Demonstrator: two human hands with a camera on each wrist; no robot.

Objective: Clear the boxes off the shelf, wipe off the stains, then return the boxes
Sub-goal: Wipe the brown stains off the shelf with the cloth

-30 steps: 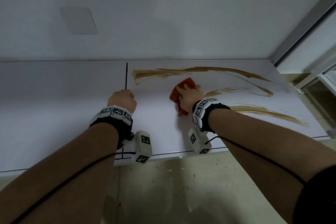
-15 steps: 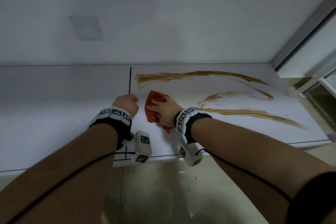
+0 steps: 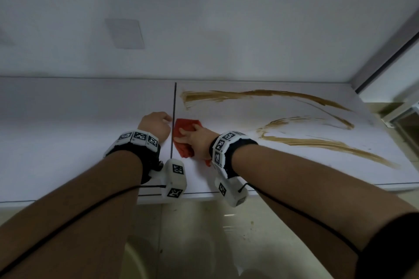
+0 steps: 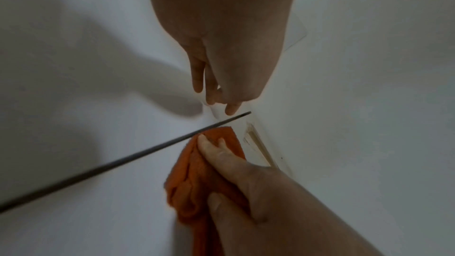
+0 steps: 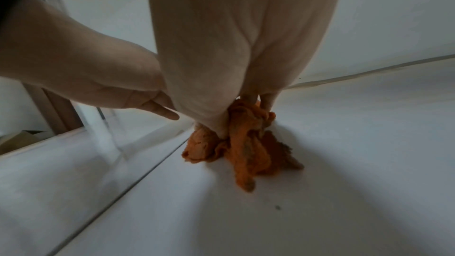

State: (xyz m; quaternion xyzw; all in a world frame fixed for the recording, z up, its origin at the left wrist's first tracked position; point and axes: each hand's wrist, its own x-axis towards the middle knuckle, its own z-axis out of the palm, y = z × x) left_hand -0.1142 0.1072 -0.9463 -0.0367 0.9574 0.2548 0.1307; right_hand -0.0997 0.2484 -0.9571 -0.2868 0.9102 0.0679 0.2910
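- The right hand [image 3: 199,140] presses the bunched orange cloth [image 3: 184,136] flat under curled fingers on the shelf [image 3: 226,179], just right of the dark seam [image 3: 175,106]
- The left hand [image 3: 156,124] rests loosely curled just left of the seam, holding nothing
- Brown stains [image 3: 317,142] lie well right of the seam; the already soiled cloth may smear them wider
- No boxes in view

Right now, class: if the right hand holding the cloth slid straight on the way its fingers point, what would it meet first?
The right hand points up-left over the orange cloth. First it would probably meet the dark seam between the shelf panels, then the left hand beside it; depth is uncertain.
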